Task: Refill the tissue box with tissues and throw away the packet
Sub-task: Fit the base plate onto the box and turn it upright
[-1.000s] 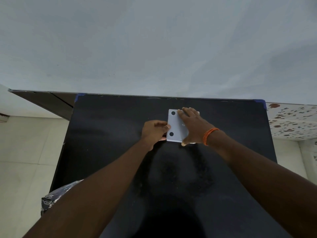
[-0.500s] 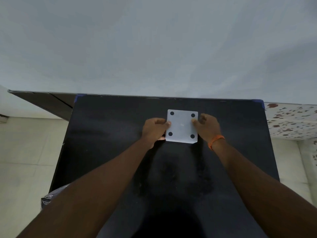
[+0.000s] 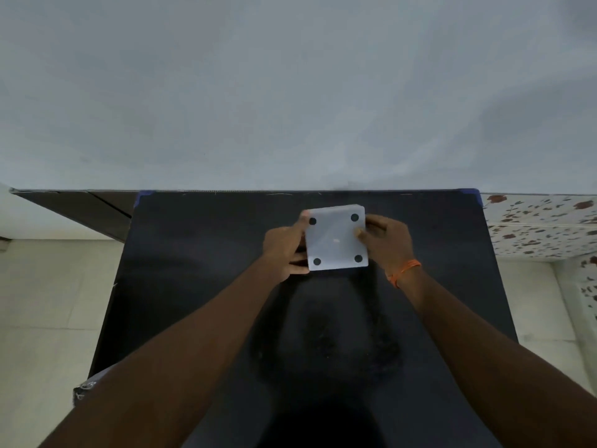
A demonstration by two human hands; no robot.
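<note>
A square white tissue box [image 3: 336, 240] is upside down over the black table [image 3: 193, 270], its flat base with a black dot near each corner facing me. My left hand [image 3: 286, 250] grips its left side and my right hand [image 3: 386, 240] grips its right side. The box looks lifted slightly and tipped toward me. An orange band circles my right wrist. The tissues and the box's opening are hidden beneath it.
A patterned plastic packet or bag [image 3: 85, 388] shows at the table's left front edge, mostly behind my left arm. A grey wall runs along the table's far edge. A speckled counter [image 3: 542, 224] stands to the right, tiled floor [image 3: 48, 302] to the left.
My right hand slid off the top of the box to its right side. Both hands then raised the box a little and tilted it.
</note>
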